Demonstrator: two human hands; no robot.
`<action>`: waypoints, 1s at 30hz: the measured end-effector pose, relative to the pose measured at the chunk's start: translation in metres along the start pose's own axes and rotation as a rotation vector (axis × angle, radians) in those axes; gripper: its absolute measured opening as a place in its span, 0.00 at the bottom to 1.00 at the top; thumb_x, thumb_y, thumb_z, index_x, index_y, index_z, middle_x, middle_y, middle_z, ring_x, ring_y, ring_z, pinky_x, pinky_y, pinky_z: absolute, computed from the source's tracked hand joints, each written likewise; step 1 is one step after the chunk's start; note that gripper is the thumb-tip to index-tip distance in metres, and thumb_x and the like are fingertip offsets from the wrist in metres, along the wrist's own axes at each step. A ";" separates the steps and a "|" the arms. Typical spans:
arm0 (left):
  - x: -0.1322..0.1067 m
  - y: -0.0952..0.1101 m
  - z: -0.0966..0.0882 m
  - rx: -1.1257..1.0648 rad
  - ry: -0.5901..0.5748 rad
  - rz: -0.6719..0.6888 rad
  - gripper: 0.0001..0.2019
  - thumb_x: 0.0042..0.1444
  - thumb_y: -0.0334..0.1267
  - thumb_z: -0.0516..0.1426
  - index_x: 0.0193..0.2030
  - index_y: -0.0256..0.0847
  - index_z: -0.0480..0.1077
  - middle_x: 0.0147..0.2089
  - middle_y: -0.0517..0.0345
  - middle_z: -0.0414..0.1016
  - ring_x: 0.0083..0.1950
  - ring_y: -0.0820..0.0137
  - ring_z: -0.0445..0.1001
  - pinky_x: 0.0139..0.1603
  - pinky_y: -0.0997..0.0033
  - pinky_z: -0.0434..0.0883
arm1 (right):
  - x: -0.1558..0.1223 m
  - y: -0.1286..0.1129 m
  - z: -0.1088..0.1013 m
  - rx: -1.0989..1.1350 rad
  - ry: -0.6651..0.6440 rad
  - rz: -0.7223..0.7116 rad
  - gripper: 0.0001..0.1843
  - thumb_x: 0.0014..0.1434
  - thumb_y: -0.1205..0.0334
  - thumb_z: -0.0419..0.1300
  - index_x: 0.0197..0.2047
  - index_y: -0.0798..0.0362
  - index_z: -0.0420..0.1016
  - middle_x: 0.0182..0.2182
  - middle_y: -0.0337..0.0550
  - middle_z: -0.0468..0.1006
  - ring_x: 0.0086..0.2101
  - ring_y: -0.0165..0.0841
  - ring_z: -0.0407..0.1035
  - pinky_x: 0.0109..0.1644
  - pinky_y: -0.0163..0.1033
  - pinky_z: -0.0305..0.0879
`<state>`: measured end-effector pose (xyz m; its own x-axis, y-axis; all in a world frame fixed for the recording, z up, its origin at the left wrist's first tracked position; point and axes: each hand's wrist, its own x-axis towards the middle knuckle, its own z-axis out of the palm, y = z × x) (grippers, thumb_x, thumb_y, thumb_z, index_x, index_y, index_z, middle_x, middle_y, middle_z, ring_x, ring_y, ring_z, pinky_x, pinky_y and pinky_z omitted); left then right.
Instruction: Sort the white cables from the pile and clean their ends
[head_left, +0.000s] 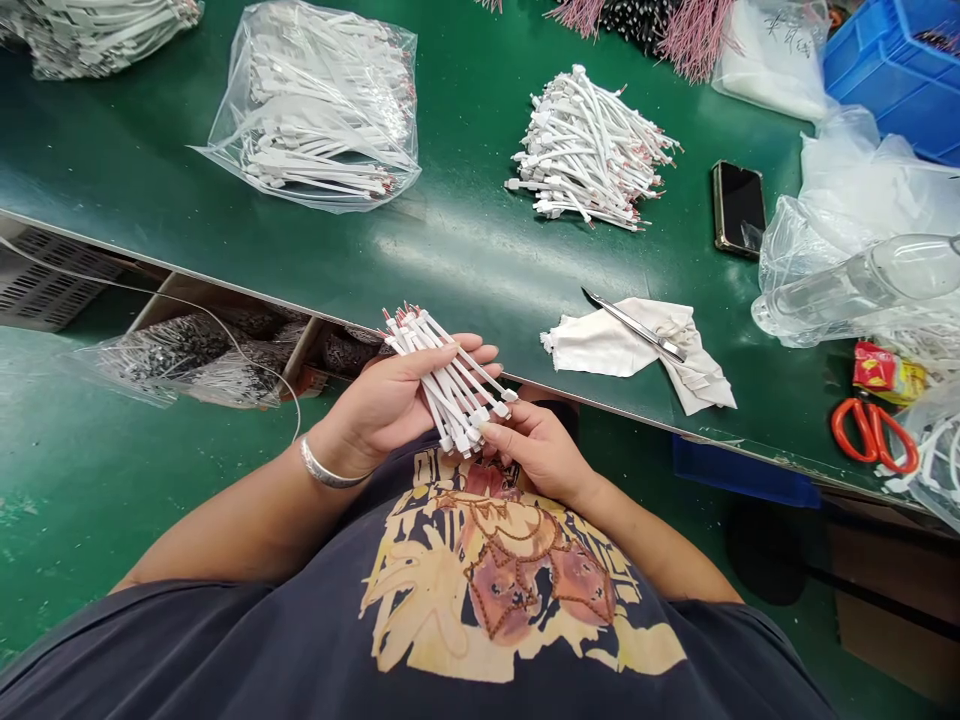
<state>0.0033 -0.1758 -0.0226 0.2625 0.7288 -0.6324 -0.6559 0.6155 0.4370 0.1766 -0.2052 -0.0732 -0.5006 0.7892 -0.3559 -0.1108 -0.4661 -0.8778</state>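
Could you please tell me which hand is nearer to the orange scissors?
Right. The right hand is some way to the left of the orange scissors; the left hand is farther left still, holding a bundle of white cables.

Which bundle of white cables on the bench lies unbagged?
The loose pile of white cables, right of the clear plastic bag of white cables; it lies bare on the green bench.
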 end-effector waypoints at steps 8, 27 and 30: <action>0.000 0.000 0.000 -0.003 0.000 -0.003 0.11 0.59 0.28 0.49 0.41 0.31 0.73 0.45 0.44 0.78 0.47 0.58 0.77 0.54 0.50 0.70 | 0.000 0.002 0.000 0.104 0.038 -0.010 0.09 0.53 0.58 0.64 0.33 0.55 0.74 0.24 0.35 0.71 0.22 0.22 0.58 0.27 0.30 0.57; 0.001 0.001 0.001 0.058 0.024 -0.011 0.11 0.59 0.27 0.49 0.41 0.33 0.72 0.46 0.46 0.77 0.47 0.59 0.77 0.53 0.51 0.71 | -0.002 0.002 -0.005 0.012 0.049 -0.040 0.10 0.55 0.55 0.62 0.32 0.55 0.77 0.24 0.37 0.72 0.23 0.23 0.61 0.24 0.30 0.56; 0.000 0.002 0.002 0.054 0.024 -0.012 0.11 0.59 0.27 0.49 0.41 0.33 0.73 0.45 0.46 0.77 0.46 0.60 0.77 0.52 0.51 0.71 | -0.002 0.003 -0.006 0.012 0.055 -0.037 0.11 0.55 0.55 0.62 0.33 0.55 0.78 0.24 0.37 0.73 0.23 0.24 0.61 0.24 0.30 0.56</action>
<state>0.0038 -0.1743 -0.0200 0.2528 0.7142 -0.6527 -0.6135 0.6400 0.4626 0.1819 -0.2054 -0.0770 -0.4484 0.8265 -0.3403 -0.1390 -0.4406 -0.8869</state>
